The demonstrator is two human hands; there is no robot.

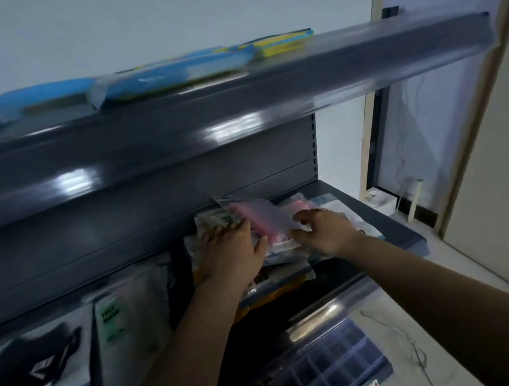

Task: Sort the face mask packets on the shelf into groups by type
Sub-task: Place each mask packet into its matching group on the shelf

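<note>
A mixed pile of face mask packets (287,248) lies on the middle shelf (391,222) right of centre. My left hand (233,251) grips packets at the pile's left side, among them a pink packet (262,219) tilted up at the top. My right hand (323,229) holds the pink packet's right edge with curled fingers. A black mask packet (32,364) and a green-labelled "FACE MASK" packet (114,323) lie further left on the same shelf. Several blue and yellow packets (171,75) line the top shelf (235,110).
The dark grey shelving unit stands against a white wall. A lower shelf holds a gridded dark packet (336,364) and other items. A pale wooden post (372,130) and a wall edge stand at the right, with floor and a cable below.
</note>
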